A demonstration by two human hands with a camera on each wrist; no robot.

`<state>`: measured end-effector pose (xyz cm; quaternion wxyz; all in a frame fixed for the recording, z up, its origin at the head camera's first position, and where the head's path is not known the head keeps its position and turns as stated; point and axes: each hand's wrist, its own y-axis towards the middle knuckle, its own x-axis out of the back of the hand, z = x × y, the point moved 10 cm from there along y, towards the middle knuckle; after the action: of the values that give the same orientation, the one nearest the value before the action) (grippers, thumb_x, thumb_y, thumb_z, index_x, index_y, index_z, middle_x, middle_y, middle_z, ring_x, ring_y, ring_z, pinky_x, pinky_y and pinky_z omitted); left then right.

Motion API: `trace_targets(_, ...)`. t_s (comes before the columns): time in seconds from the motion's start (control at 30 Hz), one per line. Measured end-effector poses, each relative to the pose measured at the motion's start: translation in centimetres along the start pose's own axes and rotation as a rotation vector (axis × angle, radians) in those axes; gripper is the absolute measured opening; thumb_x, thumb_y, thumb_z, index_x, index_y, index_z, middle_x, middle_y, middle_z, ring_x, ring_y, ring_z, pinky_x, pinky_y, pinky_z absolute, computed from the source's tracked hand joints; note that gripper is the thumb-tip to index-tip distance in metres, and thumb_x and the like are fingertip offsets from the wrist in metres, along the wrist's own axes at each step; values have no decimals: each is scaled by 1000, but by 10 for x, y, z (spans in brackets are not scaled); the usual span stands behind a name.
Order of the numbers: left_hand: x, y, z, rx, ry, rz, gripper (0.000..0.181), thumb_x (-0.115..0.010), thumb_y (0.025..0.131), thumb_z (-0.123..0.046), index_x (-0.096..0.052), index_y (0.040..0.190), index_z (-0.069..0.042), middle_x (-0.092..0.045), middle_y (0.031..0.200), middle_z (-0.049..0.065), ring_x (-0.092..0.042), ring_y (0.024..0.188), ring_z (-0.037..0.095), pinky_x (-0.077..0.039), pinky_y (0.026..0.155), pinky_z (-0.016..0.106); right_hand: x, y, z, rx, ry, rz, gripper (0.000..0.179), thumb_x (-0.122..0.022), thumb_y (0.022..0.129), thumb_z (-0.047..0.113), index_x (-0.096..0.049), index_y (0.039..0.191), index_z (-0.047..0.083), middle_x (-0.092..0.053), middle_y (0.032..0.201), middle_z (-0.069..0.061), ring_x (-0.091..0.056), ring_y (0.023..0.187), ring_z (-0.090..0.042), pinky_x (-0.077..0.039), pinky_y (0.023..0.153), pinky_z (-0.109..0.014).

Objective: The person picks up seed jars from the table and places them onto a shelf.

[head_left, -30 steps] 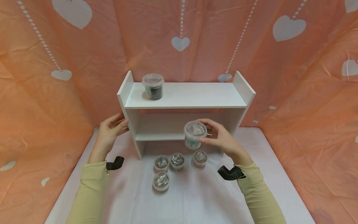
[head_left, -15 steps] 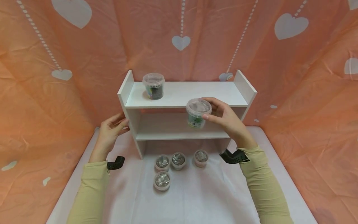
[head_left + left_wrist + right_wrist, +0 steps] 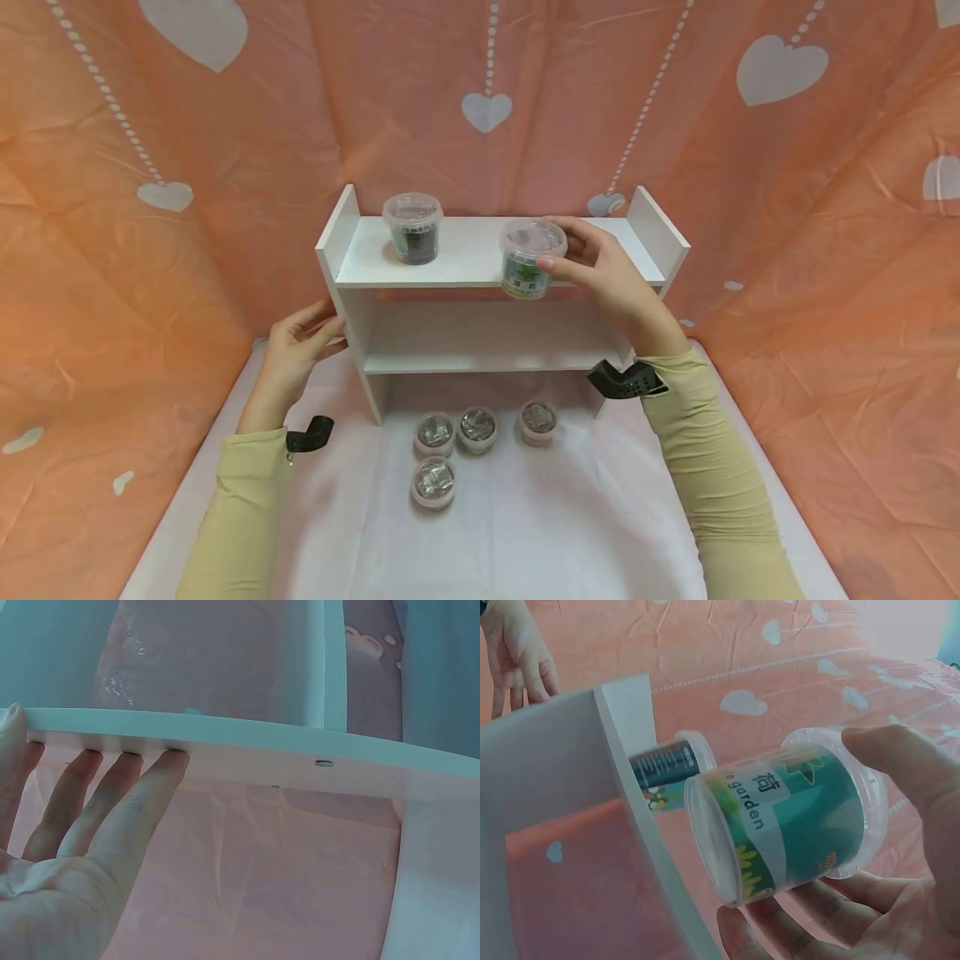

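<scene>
My right hand (image 3: 600, 258) grips a clear lidded plastic tub (image 3: 527, 271) with a green plant label, thumb on one side and fingers on the other. The tub is upright in the head view, overlapping the front edge of the top board of a white shelf unit (image 3: 480, 364). In the right wrist view the tub (image 3: 780, 817) shows printed letters and its pale base. My left hand (image 3: 296, 350) rests its straight fingertips on the outer face of the unit's left side panel (image 3: 247, 761). A second tub (image 3: 414, 233), dark-labelled, stands at the left on the top board.
Several small round lidded cups (image 3: 433, 482) with silvery tops sit on the white cloth (image 3: 540, 542) before the unit. Raised side panels (image 3: 654, 233) bound the top board. An orange curtain (image 3: 247, 142) with white hearts surrounds the table.
My right hand has lifted the tub from in front of the middle board up to the level of the top board. My left hand stays at the side panel.
</scene>
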<state>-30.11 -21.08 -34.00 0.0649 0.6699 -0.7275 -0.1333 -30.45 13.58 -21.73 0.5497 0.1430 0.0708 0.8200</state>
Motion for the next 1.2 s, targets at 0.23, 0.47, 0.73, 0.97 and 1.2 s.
trace_targets(0.23,0,-1,1,16,-2,-6,50,-63,93,-7,-46,140,0,-59,121,2,-63,101,12,-54,79,30,5,17,-2,-52,-52,-30,51,-64,91,12,-46,138,4,-54,127,-14,-55,112,-21,-51,90,-31)
trace_targets(0.47,0,-3,3,13,-9,-9,48,-62,93,-4,-48,139,1,-61,118,-1,-63,100,11,-54,81,33,6,28,-11,-77,-48,-23,52,-66,91,14,-46,138,5,-52,132,-11,-53,118,-21,-49,93,-33)
trace_targets(0.73,0,-1,1,3,-15,-10,48,-62,93,-5,-48,138,1,-61,117,-2,-63,99,12,-54,80,32,6,42,-10,-91,-32,-29,54,-67,91,15,-45,140,6,-50,136,-10,-49,123,-21,-46,97,-36)
trace_targets(0.97,0,-1,1,8,-23,-7,48,-63,92,-5,-49,138,1,-62,115,-1,-64,95,13,-54,79,31,4,49,-12,-108,-6,-45,54,-66,91,10,-44,140,4,-49,136,-12,-50,122,-22,-47,96,-36)
trace_targets(1.2,0,-1,0,3,-12,-6,48,-62,93,-5,-48,138,2,-61,117,-1,-64,94,13,-54,80,31,1,53,-10,-111,0,-45,56,-67,90,11,-43,140,4,-50,136,-12,-50,122,-22,-48,96,-36)
